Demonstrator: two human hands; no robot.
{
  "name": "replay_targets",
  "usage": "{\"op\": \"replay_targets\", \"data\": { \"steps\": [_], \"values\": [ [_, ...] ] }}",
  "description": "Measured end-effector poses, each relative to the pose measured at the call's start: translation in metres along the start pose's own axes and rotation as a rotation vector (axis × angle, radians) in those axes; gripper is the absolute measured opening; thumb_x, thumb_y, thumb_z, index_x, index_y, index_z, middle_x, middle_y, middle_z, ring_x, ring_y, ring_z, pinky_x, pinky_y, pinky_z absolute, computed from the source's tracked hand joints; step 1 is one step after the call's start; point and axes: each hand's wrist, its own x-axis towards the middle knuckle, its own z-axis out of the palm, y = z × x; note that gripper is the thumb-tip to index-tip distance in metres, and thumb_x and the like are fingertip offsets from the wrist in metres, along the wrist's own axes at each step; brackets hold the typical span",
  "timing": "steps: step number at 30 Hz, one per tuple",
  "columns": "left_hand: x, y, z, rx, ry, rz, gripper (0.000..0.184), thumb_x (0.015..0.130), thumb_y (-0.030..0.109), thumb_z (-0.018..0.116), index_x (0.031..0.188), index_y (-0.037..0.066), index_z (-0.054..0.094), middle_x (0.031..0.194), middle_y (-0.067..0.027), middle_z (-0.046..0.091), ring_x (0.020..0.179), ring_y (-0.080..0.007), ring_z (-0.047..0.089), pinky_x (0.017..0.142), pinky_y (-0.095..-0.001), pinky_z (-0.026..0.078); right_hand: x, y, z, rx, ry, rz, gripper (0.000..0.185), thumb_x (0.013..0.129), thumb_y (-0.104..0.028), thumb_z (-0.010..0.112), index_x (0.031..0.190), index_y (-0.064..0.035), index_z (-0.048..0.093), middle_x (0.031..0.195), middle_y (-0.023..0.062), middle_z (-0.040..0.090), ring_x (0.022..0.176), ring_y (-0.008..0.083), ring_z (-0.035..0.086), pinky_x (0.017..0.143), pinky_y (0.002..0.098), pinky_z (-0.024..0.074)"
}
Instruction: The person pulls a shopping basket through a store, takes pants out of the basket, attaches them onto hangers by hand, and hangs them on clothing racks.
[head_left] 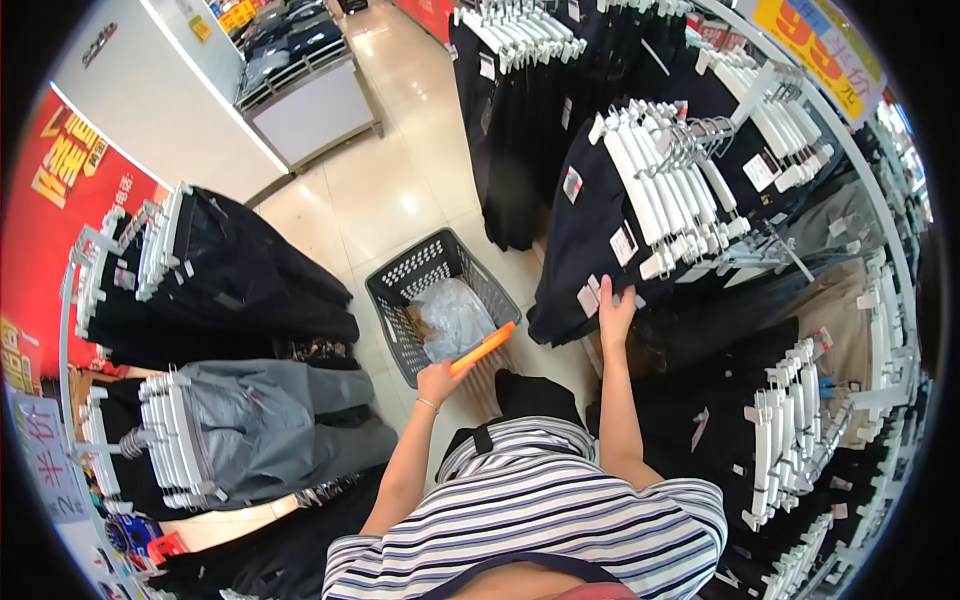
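Note:
My left hand (437, 383) is closed around the orange handle (484, 348) of a dark grey shopping basket (385, 282). Inside the basket lies a crumpled clear plastic bag (452, 312), with something brownish beside it. My right hand (617, 312) reaches to a price tag (590, 296) on dark navy trousers (568, 250), its fingers closed at the tag. These trousers hang from white clip hangers (660, 185) on a metal rack arm. Another white label (624, 243) shows just above my fingertips.
Grey trousers (270, 420) and black trousers (250, 270) hang on the left rack. More dark trousers (500, 150) hang ahead. A display bin (310, 110) of folded clothes stands at the far left, beside a white pillar (150, 80). Tiled floor (400, 180) runs between the racks.

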Motion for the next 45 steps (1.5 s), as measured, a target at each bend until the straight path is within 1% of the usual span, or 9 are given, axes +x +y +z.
{"op": "replay_targets", "data": {
  "steps": [7, 15, 19, 25, 29, 31, 35, 41, 45],
  "values": [
    [0.059, -0.035, -0.013, 0.036, 0.053, 0.024, 0.052, 0.068, 0.061, 0.057, 0.069, 0.009, 0.064, 0.051, -0.0124, 0.057, 0.048, -0.0277, 0.058, 0.045, -0.0370, 0.045, 0.023, 0.031, 0.044, 0.192, -0.040, 0.376, 0.063, 0.078, -0.025, 0.066, 0.123, 0.0094, 0.036, 0.124, 0.0188, 0.044, 0.112, 0.0242, 0.044, 0.093, 0.0309, 0.0347],
    [0.119, -0.077, -0.025, 0.060, 0.075, 0.017, 0.050, 0.067, 0.061, 0.058, 0.069, 0.011, 0.064, 0.049, -0.0100, 0.055, 0.047, -0.0264, 0.058, 0.045, -0.0364, 0.045, 0.015, 0.126, 0.078, 0.919, -0.022, 0.783, 0.060, 0.080, -0.038, 0.061, 0.124, -0.0034, 0.039, 0.121, 0.0074, 0.047, 0.111, 0.0193, 0.045, 0.094, 0.0331, 0.0366],
    [0.150, -0.091, -0.037, 0.045, 0.083, 0.004, 0.050, 0.066, 0.062, 0.058, 0.069, 0.011, 0.064, 0.050, -0.0094, 0.055, 0.048, -0.0262, 0.058, 0.046, -0.0363, 0.045, 0.012, 0.113, 0.089, 0.882, -0.094, 0.788, 0.061, 0.079, -0.047, 0.058, 0.121, -0.0072, 0.042, 0.114, 0.0048, 0.051, 0.107, 0.0183, 0.048, 0.093, 0.0332, 0.0369],
    [0.199, -0.120, -0.049, -0.007, 0.151, 0.038, 0.049, 0.065, 0.059, 0.061, 0.063, 0.010, 0.063, 0.048, -0.0082, 0.055, 0.045, -0.0242, 0.057, 0.043, -0.0345, 0.044, -0.030, 0.152, 0.128, 0.364, -0.122, 0.867, 0.070, 0.080, -0.044, 0.058, 0.135, -0.0214, 0.022, 0.135, -0.0022, 0.030, 0.124, 0.0223, 0.028, 0.095, 0.0464, 0.0294],
    [0.229, -0.139, -0.057, -0.026, 0.203, 0.043, 0.052, 0.064, 0.061, 0.060, 0.055, 0.009, 0.059, 0.045, -0.0087, 0.053, 0.042, -0.0249, 0.055, 0.041, -0.0336, 0.043, -0.037, 0.210, 0.166, 0.479, 0.224, 1.387, 0.044, 0.088, -0.039, 0.044, 0.127, -0.0196, 0.038, 0.131, 0.0007, 0.034, 0.115, 0.0207, 0.035, 0.089, 0.0450, 0.0366],
    [0.247, -0.151, -0.059, -0.027, 0.177, 0.061, 0.054, 0.065, 0.062, 0.059, 0.052, 0.009, 0.057, 0.045, -0.0093, 0.053, 0.042, -0.0251, 0.055, 0.041, -0.0341, 0.043, -0.009, 0.176, 0.194, 0.343, 0.436, 1.711, 0.029, 0.083, -0.022, 0.041, 0.108, -0.0137, 0.053, 0.110, 0.0057, 0.054, 0.106, 0.0225, 0.048, 0.078, 0.0368, 0.0464],
    [0.274, -0.169, -0.069, -0.061, 0.211, 0.088, 0.056, 0.065, 0.062, 0.059, 0.049, 0.009, 0.053, 0.043, -0.0105, 0.051, 0.041, -0.0254, 0.055, 0.040, -0.0353, 0.043, 0.039, 0.162, 0.252, 1.244, 0.333, 2.016, 0.028, 0.081, -0.022, 0.040, 0.095, -0.0050, 0.057, 0.098, 0.0112, 0.061, 0.089, 0.0275, 0.058, 0.077, 0.0374, 0.0495],
    [0.312, -0.190, -0.085, -0.012, 0.077, 0.062, 0.049, 0.068, 0.058, 0.059, 0.069, 0.009, 0.065, 0.049, -0.0091, 0.055, 0.047, -0.0242, 0.057, 0.045, -0.0337, 0.045, 0.143, 0.043, 0.351, 0.815, -0.279, 0.845, 0.046, 0.086, -0.027, 0.055, 0.120, -0.0014, 0.038, 0.117, 0.0148, 0.050, 0.108, 0.0237, 0.049, 0.091, 0.0332, 0.0390],
    [0.328, -0.202, -0.089, -0.001, 0.142, 0.076, 0.047, 0.067, 0.057, 0.061, 0.068, 0.010, 0.064, 0.049, -0.0082, 0.055, 0.046, -0.0234, 0.057, 0.044, -0.0336, 0.045, 0.212, -0.016, 0.406, 0.522, -0.195, 0.463, 0.054, 0.081, -0.024, 0.062, 0.122, 0.0002, 0.035, 0.116, 0.0128, 0.050, 0.105, 0.0190, 0.049, 0.091, 0.0294, 0.0366]
  ]
}}
